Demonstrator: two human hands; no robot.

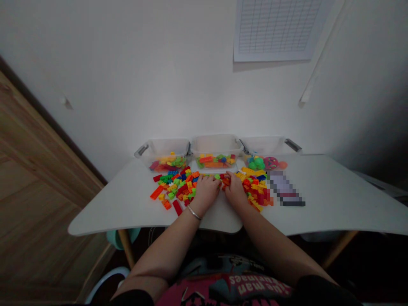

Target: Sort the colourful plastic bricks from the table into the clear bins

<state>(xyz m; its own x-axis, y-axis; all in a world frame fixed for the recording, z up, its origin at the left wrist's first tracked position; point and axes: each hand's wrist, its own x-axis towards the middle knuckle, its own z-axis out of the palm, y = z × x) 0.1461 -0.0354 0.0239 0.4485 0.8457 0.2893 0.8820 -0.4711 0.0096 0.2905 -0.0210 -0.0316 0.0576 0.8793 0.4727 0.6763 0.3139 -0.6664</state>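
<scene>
Over a spread of colourful toy bricks, my two hands are close together at the middle of the white table [127, 208]. My left hand [207, 192], with a silver bracelet at its wrist, has curled fingers; what lies at its fingertips is mostly hidden. My right hand [236, 190] is closed on a red-orange toy brick [226, 181], whose exact shape is partly covered by the fingers. Loose bricks [183, 191] lie left of my left hand. More bricks [255, 187], mainly yellow, red and orange, are beside my right hand.
Along the wall stand three clear bins: a left bin [168, 146] and a middle bin [216, 144] with bricks, and a right bin [264, 145] with round green and pink pieces. A blurred phone-like object [286, 189] lies right. A printed sheet [277, 29] hangs above.
</scene>
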